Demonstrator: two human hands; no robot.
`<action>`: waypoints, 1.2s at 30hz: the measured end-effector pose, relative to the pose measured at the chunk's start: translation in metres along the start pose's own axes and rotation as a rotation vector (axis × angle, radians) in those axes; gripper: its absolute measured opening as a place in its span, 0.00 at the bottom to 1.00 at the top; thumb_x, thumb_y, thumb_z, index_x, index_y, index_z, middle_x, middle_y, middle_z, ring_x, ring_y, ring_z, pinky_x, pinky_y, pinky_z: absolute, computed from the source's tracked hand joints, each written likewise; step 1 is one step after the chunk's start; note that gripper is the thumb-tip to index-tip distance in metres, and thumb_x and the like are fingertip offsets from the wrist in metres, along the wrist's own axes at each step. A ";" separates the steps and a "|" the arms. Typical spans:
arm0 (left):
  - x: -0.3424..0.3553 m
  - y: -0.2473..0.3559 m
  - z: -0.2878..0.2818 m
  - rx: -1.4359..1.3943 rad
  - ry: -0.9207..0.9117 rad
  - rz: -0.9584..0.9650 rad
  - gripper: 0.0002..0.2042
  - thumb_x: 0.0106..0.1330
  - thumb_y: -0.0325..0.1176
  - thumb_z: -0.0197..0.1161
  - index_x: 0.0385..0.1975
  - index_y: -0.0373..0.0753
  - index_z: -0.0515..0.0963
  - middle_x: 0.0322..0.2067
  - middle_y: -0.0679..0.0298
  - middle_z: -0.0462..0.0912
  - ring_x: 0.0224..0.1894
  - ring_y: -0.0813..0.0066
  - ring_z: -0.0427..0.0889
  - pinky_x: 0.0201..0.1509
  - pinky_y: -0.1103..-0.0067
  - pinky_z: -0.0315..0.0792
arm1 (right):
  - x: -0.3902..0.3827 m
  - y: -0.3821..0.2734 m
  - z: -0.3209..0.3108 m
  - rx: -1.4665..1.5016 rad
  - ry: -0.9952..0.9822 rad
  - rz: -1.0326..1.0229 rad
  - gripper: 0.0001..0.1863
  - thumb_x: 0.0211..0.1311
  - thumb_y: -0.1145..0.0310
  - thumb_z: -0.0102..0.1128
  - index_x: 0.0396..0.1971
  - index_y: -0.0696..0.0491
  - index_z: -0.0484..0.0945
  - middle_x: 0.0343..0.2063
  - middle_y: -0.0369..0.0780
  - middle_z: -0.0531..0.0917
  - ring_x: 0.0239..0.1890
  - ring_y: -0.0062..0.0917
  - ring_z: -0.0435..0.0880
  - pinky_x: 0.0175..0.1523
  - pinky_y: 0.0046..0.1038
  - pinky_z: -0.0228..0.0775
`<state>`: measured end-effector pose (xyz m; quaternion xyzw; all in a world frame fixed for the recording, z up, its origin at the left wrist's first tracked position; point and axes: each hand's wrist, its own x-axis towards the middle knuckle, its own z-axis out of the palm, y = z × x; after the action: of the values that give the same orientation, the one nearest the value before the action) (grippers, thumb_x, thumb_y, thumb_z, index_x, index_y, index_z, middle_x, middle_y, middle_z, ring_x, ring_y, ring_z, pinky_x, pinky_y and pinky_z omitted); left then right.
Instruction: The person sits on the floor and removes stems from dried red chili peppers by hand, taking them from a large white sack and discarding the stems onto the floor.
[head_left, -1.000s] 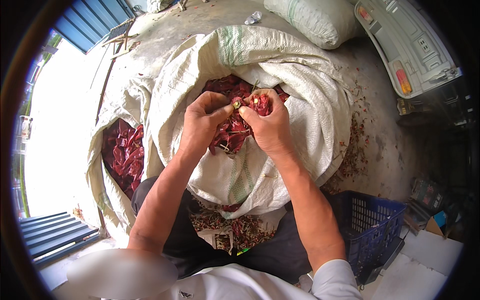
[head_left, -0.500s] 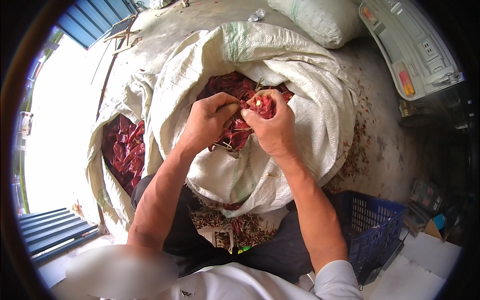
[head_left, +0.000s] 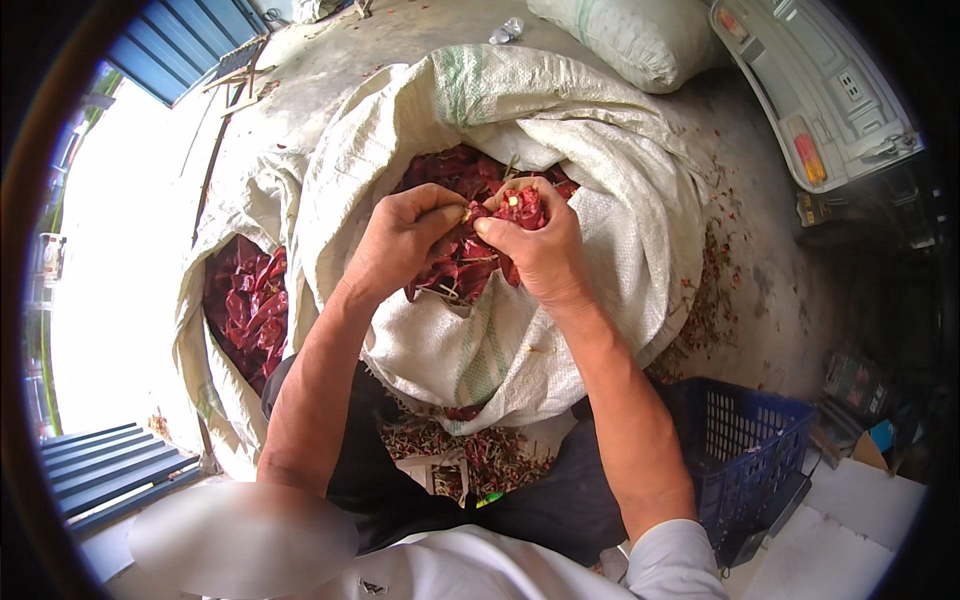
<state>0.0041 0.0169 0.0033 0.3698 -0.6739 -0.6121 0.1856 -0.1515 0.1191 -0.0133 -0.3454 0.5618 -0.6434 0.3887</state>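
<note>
Over the mouth of a large white woven sack (head_left: 635,240), both my hands are close together at fingertip height. My right hand (head_left: 545,255) is closed around a bunch of dried red chili peppers (head_left: 520,208), whose crumpled ends show above the fingers. Beside it, my left hand (head_left: 395,240) pinches the pale stem end of one chili pepper (head_left: 476,212) between thumb and forefinger. The right thumb meets that same pepper. More dark red dried chilies (head_left: 465,270), with some straw-coloured stems, lie inside the sack below my hands.
A second sack (head_left: 190,340) of dried chilies stands at left. Loose stems and chili bits (head_left: 480,455) litter the floor between my legs. A blue plastic crate (head_left: 750,430) is at lower right, a vehicle's tailgate (head_left: 815,90) at upper right, and a full white sack (head_left: 630,40) behind.
My left thumb and forefinger have shifted slightly, and a pale stem end now shows at their tips. The right hand keeps its bunch, and the whole view has moved a little.
</note>
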 end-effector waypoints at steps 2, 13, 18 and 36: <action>-0.001 0.000 0.000 0.034 -0.007 0.026 0.08 0.71 0.30 0.61 0.42 0.32 0.81 0.25 0.71 0.79 0.26 0.86 0.74 0.29 0.84 0.70 | 0.000 -0.005 -0.002 0.097 -0.021 0.052 0.15 0.52 0.72 0.69 0.39 0.58 0.76 0.33 0.36 0.82 0.35 0.18 0.80 0.45 0.24 0.75; -0.005 0.001 0.001 0.198 -0.001 0.152 0.07 0.71 0.29 0.60 0.41 0.32 0.80 0.24 0.66 0.79 0.27 0.83 0.75 0.33 0.81 0.71 | 0.002 -0.004 -0.008 0.322 -0.105 0.188 0.13 0.49 0.77 0.68 0.36 0.55 0.76 0.31 0.34 0.81 0.33 0.16 0.80 0.41 0.19 0.76; -0.004 -0.002 0.000 0.080 -0.041 0.122 0.07 0.75 0.31 0.57 0.42 0.35 0.78 0.22 0.74 0.73 0.21 0.90 0.69 0.23 0.87 0.63 | 0.002 -0.010 -0.007 0.345 -0.143 0.159 0.13 0.50 0.78 0.69 0.35 0.55 0.77 0.32 0.34 0.82 0.34 0.17 0.81 0.43 0.20 0.77; -0.007 -0.008 0.045 -0.106 0.039 0.228 0.23 0.71 0.43 0.62 0.58 0.33 0.71 0.46 0.62 0.80 0.47 0.79 0.75 0.54 0.77 0.72 | 0.004 0.009 0.016 0.419 0.075 0.029 0.16 0.65 0.63 0.66 0.45 0.57 0.75 0.39 0.36 0.80 0.40 0.19 0.78 0.48 0.22 0.72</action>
<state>-0.0200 0.0530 -0.0113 0.2921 -0.6745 -0.6145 0.2865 -0.1382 0.1080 -0.0201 -0.2248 0.4345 -0.7530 0.4400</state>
